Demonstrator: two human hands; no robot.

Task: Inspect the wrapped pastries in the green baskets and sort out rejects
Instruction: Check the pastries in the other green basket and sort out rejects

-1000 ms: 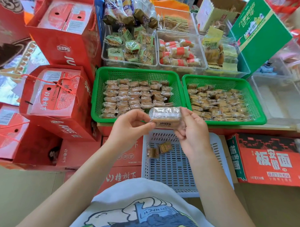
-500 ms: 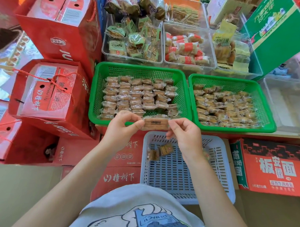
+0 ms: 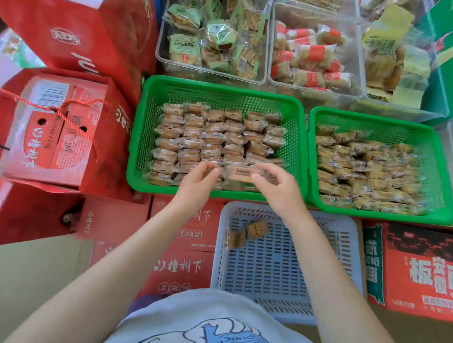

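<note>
Two hands: the left hand and the right hand pinch one wrapped pastry between them, each gripping an end of its clear wrapper with fingertips.
Pastry look: a flat tan-brown slab in transparent film, with a small dark printed label on the top face; the print is too blurred to read.
Pastry place: it sits low over the near edge of the left green basket, just above the packed pastries there.
Left basket contents: rows of similar wrapped pastries, packed fairly neatly.
Right green basket: holds a looser heap of paler wrapped pastries.
White basket: stands below the green ones, near the person's body, with two small wrapped pieces lying near its far left corner.
Surroundings: red gift boxes to the left, clear tubs of snacks behind, an orange carton at right.
Change from earlier: the pastry was held up in front of the camera, clear of the basket rim; both hands have carried it forward and down into the left basket. The grip is unchanged, and the two pieces in the white basket have not moved.
</note>
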